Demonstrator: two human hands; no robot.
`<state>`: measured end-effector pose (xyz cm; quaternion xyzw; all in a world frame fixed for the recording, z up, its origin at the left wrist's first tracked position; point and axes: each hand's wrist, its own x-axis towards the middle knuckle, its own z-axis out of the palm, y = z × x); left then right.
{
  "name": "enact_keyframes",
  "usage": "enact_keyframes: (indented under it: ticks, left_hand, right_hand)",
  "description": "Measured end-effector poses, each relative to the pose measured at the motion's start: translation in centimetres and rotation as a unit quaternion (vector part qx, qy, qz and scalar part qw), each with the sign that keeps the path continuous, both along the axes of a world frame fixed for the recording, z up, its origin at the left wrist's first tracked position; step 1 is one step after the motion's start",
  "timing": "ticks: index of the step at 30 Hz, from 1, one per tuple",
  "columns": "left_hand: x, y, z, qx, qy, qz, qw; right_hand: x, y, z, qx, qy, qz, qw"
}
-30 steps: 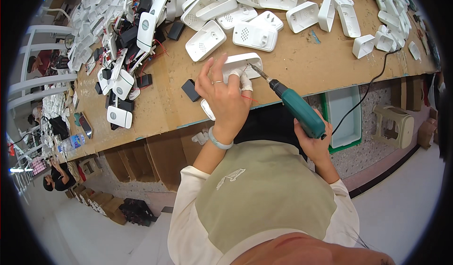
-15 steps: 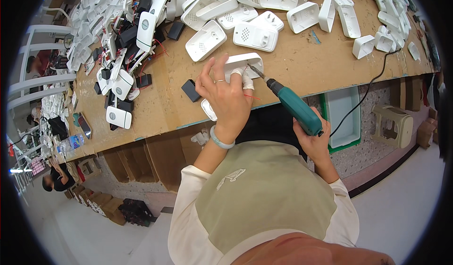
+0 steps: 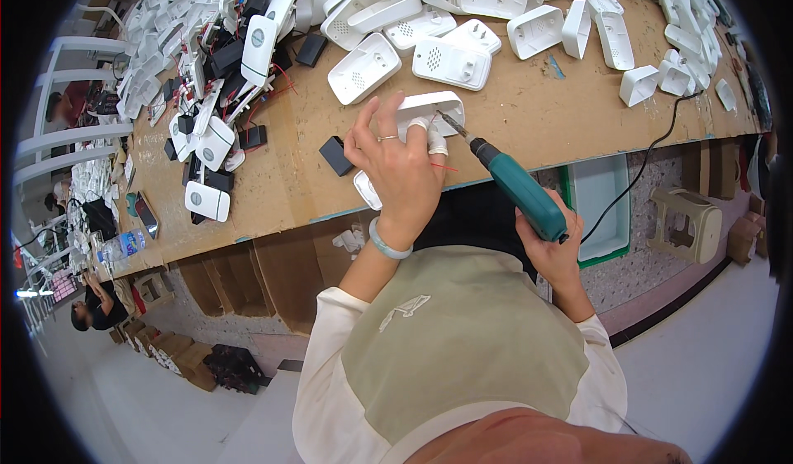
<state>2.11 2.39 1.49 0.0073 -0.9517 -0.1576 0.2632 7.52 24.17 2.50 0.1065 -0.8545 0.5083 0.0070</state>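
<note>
Near the front edge of the table, my left hand (image 3: 401,166) steadies a white plastic housing (image 3: 428,102), with taped fingertips inside it and other fingers raised. A thin red wire (image 3: 444,167) sticks out beside those fingers. My right hand (image 3: 552,245) is wrapped round the back of a green electric screwdriver (image 3: 529,196). Its bit slants to the upper left and reaches into the housing; the exact contact point is too small to make out. Left of my left hand lies a black box-shaped part (image 3: 335,156), and a white cover (image 3: 366,190) is partly hidden by that hand.
White housings (image 3: 363,69) crowd the far side. Wired white units and black blocks (image 3: 223,59) are heaped at left. A black cord (image 3: 640,166) hangs over the edge at right, above a green-rimmed tray (image 3: 601,208) and a stool (image 3: 684,220). Another person (image 3: 99,305) is far left.
Both hands, the screwdriver and the housing keep almost the same pose. The picture has shifted only slightly.
</note>
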Motion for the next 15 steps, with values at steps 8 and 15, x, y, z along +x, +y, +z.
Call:
enact_keyframes:
  ticks: [8,15]
  left_hand:
    - [-0.07,0.01,0.02,-0.002,-0.002,0.001,1.000]
    - [-0.10,0.03,-0.06,-0.006,0.002,0.005,1.000]
  right_hand:
    - [-0.17,-0.10,0.04,0.002,-0.010,0.001,1.000]
    - [-0.25,0.15,0.53,0.014,-0.033,0.011,0.999]
